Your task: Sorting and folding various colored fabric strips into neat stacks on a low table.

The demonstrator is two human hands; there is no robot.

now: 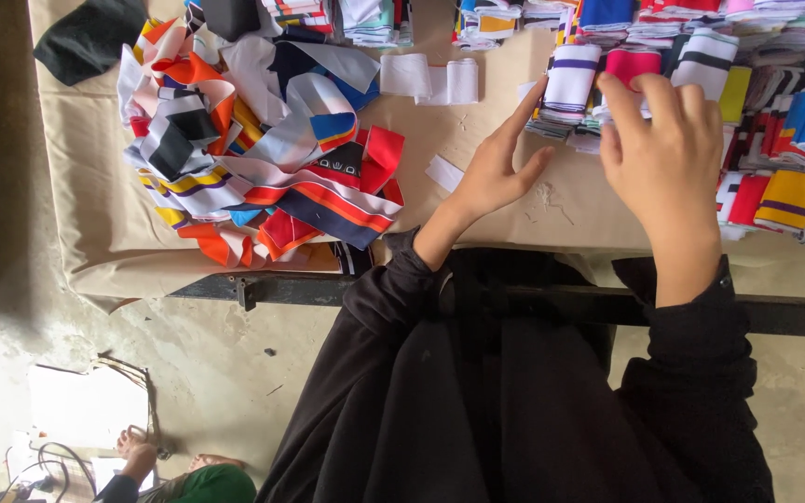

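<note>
My left hand (pixel 500 163) reaches over the tan table cloth (pixel 505 205), fingers apart, its fingertip touching a folded white band with purple stripes (pixel 570 84). My right hand (pixel 668 154) hovers beside it, fingers curled over a folded pink and white band (pixel 631 65), touching it at the fingertips. A loose heap of striped knit bands (pixel 263 149) in orange, white, navy and red lies to the left. Both arms wear black sleeves.
Stacks of folded coloured bands (pixel 784 121) fill the table's right and far side. Small white pieces (pixel 430 79) lie mid-table. A black cloth (pixel 86 37) sits at the far left corner. Below, on the concrete floor, another person (pixel 188 480) crouches by papers.
</note>
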